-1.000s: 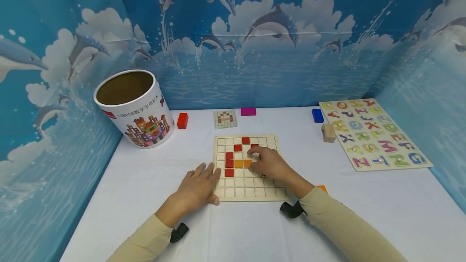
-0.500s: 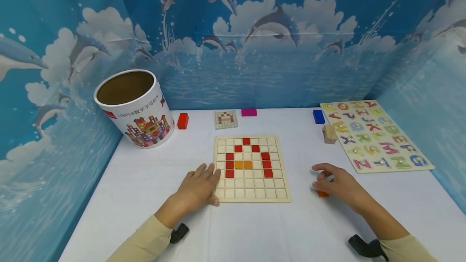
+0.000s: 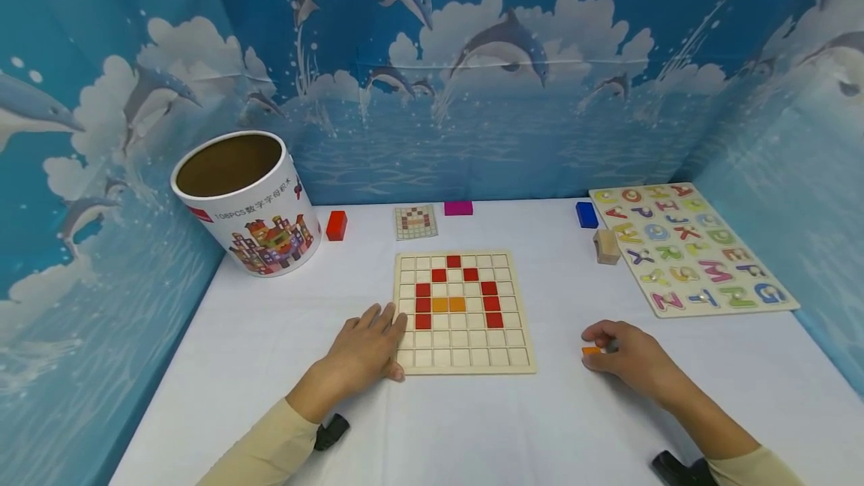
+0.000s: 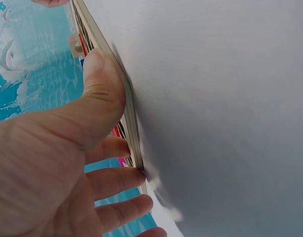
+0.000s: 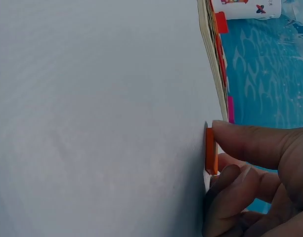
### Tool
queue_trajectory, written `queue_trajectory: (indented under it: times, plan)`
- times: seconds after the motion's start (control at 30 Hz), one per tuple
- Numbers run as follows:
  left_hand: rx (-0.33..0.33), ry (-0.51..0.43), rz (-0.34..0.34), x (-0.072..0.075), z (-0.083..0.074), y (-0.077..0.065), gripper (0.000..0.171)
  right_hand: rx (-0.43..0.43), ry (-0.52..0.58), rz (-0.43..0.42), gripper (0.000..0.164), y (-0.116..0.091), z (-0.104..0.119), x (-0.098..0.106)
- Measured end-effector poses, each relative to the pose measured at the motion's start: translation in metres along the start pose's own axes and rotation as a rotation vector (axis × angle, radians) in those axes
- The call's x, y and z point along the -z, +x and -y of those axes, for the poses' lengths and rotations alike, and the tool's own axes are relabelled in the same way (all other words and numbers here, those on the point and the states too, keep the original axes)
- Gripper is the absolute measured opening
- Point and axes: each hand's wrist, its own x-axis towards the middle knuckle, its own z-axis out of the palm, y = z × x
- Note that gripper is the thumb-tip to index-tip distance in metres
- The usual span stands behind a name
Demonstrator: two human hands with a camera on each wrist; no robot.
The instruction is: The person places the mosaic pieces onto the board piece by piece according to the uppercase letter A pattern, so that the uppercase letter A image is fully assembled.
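Observation:
A square wooden grid board [image 3: 471, 357] lies flat mid-table with an arch of red tiles [image 3: 489, 289] and two orange tiles [image 3: 457, 304] side by side in its squares. My left hand [image 3: 364, 343] rests at the board's left edge, fingers extended; in the left wrist view its thumb [image 4: 104, 84] lies against the board's side. Right of the board, my right hand [image 3: 631, 355] pinches an orange block [image 3: 591, 351] between thumb and fingers, low over the cloth. The right wrist view shows the thumb at one end of this orange block [image 5: 211, 150].
A large white bucket [image 3: 273, 220] stands at back left. Along the back lie a red block [image 3: 336, 225], a small pattern card [image 3: 415, 222], a magenta block [image 3: 458, 208] and a blue block [image 3: 586, 214]. A wooden block [image 3: 606, 247] sits beside the alphabet board [image 3: 688, 250].
My right hand has left the grid board, moved right and taken hold of the orange block on the cloth. My left hand has stayed at the board's edge.

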Motion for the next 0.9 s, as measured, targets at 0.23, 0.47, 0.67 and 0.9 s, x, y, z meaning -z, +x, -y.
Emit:
queue_trajectory:
  times: [0.23, 0.47, 0.67, 0.9]
  plan:
    - [-0.008, 0.011, -0.008, 0.001, 0.001, 0.0, 0.096, 0.0, -0.052, -0.039, 0.029, -0.002, -0.001, -0.001]
    - [-0.004, -0.012, 0.008, 0.0, 0.001, 0.001, 0.096, 0.041, 0.055, 0.011, 0.029, 0.001, -0.008, 0.006]
    - [0.007, -0.021, 0.016, 0.0, 0.002, 0.001, 0.096, -0.015, 0.163, 0.1, 0.035, 0.008, -0.012, 0.009]
    - [0.013, -0.035, 0.024, -0.002, 0.003, 0.001, 0.096, 0.003, 0.251, 0.122, 0.034, 0.011, -0.012, 0.01]
